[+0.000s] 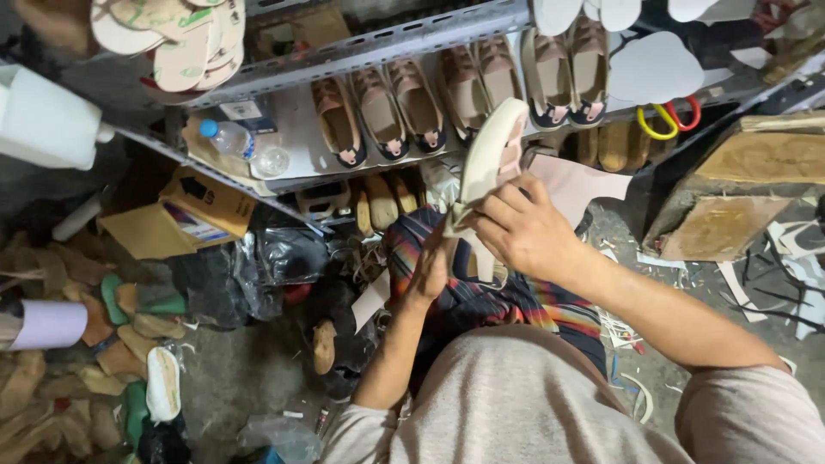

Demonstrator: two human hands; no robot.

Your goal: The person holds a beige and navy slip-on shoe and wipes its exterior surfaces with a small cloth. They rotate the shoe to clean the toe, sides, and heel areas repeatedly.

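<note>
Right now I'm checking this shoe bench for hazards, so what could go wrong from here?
1. Both hands, left hand and right hand, hold the cream shoe in mid-air close to the metal shelf; a slip of the grip could knock it into the row of finished shoes.
2. The water bottle lies at the shelf edge above the cardboard box and could roll off.
3. Offcuts litter the floor, possibly a slipping hazard.

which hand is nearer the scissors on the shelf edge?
Right. The right hand grips the cream shoe below and left of the scissors; the left hand holds the shoe's lower end, farther left and lower still.
</note>
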